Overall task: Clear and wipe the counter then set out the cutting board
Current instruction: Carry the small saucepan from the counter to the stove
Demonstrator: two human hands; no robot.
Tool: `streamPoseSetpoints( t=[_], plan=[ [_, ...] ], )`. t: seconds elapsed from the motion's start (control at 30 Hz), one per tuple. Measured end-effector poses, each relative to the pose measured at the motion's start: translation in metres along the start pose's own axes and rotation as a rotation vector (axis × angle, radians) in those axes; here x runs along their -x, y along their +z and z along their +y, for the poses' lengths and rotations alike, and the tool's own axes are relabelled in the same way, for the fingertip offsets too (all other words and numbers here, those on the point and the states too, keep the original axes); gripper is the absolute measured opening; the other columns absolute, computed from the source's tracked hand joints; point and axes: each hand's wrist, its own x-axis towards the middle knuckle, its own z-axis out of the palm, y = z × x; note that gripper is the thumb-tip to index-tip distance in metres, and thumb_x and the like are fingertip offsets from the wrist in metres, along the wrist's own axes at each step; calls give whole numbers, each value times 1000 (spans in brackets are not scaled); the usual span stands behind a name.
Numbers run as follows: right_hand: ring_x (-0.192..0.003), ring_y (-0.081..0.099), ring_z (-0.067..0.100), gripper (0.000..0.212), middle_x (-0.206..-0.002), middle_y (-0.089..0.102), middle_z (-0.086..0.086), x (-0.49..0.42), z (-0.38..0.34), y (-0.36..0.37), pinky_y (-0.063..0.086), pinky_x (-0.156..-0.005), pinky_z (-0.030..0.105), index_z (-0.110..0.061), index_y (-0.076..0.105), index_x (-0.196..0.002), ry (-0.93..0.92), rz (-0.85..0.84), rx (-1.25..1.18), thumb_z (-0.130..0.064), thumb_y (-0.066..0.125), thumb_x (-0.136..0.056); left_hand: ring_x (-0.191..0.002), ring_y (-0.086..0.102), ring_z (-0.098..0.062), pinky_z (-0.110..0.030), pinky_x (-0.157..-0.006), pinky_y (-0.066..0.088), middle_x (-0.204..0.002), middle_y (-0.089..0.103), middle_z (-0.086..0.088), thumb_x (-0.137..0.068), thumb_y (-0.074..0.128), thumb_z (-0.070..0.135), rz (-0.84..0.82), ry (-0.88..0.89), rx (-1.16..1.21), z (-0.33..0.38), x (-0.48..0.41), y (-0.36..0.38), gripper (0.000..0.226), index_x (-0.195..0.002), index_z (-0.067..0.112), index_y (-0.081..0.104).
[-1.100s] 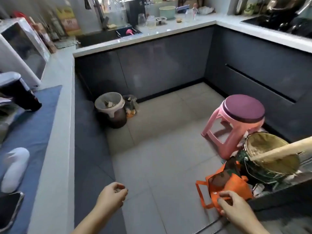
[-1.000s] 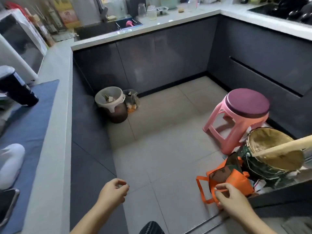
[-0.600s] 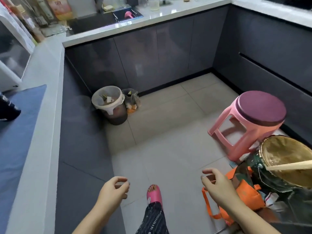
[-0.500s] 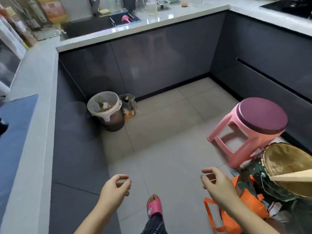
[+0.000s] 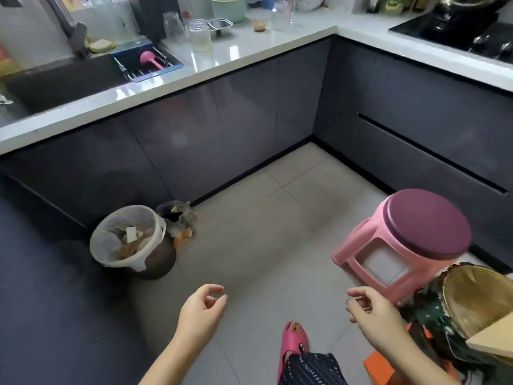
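Both hands hang over the grey tiled floor [image 5: 263, 232] at the bottom of the frame. The left hand [image 5: 200, 312] at lower centre and the right hand [image 5: 372, 309] at lower right each have loosely curled fingers and hold nothing. Between them, at the bottom edge, a foot in a pink slipper [image 5: 294, 337] stands on the tiles. The white-topped bench [image 5: 244, 51] runs across the top of the frame and turns a corner at upper right, with dark cabinet fronts below it. On it stand a glass jar [image 5: 199, 34], a pale green bowl [image 5: 228, 8] and a small glass cup [image 5: 260, 24]. A dark sink [image 5: 55, 79] is set in at upper left, with a pink ladle [image 5: 148, 58] in the blue rack over its right end. A black cooktop [image 5: 458, 26] sits at upper right. On the floor, a lined trash bin [image 5: 130, 243] stands at left centre, and a pink stool [image 5: 410, 237] stands at right. At lower right a pale wooden board [image 5: 491, 340] lies across a dark green bag with gold lining [image 5: 472, 304]; whether it is the cutting board cannot be told.
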Motion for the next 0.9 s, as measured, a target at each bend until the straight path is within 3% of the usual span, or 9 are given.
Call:
streamPoseSetpoints(
  t=[0.1, 0.2, 0.33, 0.5, 0.67, 0.77, 0.9],
  plan=[
    [-74, 64, 28, 20, -71, 62, 3, -61, -24, -6, 48, -74, 39, -28, 57, -80, 3, 63, -60, -8, 59, -83, -57, 52, -15, -26, -54, 38, -64, 59, -1, -83, 59, 17, -22, 29, -38, 42, -60, 17, 8, -89, 21, 62],
    [-75, 65, 28, 16, -74, 65, 5, -129, -53, -19, 48, -73, 39, -23, 61, -86, -17, 97, -62, -8, 60, -82, -64, 54, -19, -29, -62, 40, -67, 60, -3, -83, 59, 17, -17, 35, -89, 87, -120, 24, 9, -91, 19, 62],
    [-72, 64, 28, 14, -66, 65, 0, -213, -96, -37, 45, -64, 29, -22, 62, -86, -30, 127, -47, -9, 61, -81, -65, 55, -19, -31, -64, 41, -67, 62, -4, -82, 61, 16, 35, 35, -110, 147, -190, 24, 8, -87, 20, 64],
    [-76, 66, 28, 11, -69, 63, -2, -313, -166, -49, 48, -73, 36, -21, 61, -86, -86, 107, -54, -10, 61, -82, -65, 57, -18, -26, -63, 42, -70, 65, -5, -81, 62, 18, 44, 66, -159, 200, -270, 23, 8, -85, 25, 63],
    [-74, 68, 19, 12, -70, 64, -6, -415, -226, -50, 44, -62, 21, -29, 60, -82, -126, 90, -41, -17, 62, -82, -65, 56, -12, -17, -61, 40, -67, 62, 2, -81, 65, 18, 32, 96, -136, 252, -371, 30, 15, -82, 31, 58],
    [-74, 68, 23, 17, -73, 67, 0, -469, -267, -57, 44, -64, 21, -31, 60, -79, -109, 101, -59, -14, 62, -82, -64, 57, -13, -12, -60, 42, -68, 64, 1, -79, 67, 16, 19, 125, -104, 291, -438, 26, 14, -88, 25, 62],
    [-70, 68, 28, 22, -72, 70, 3, -532, -325, -74, 46, -64, 22, -31, 63, -76, -114, 114, -63, -9, 64, -80, -68, 59, -15, -15, -67, 41, -68, 65, 0, -79, 67, 17, -42, 157, -69, 358, -513, 30, 13, -85, 28, 62]
  ],
)
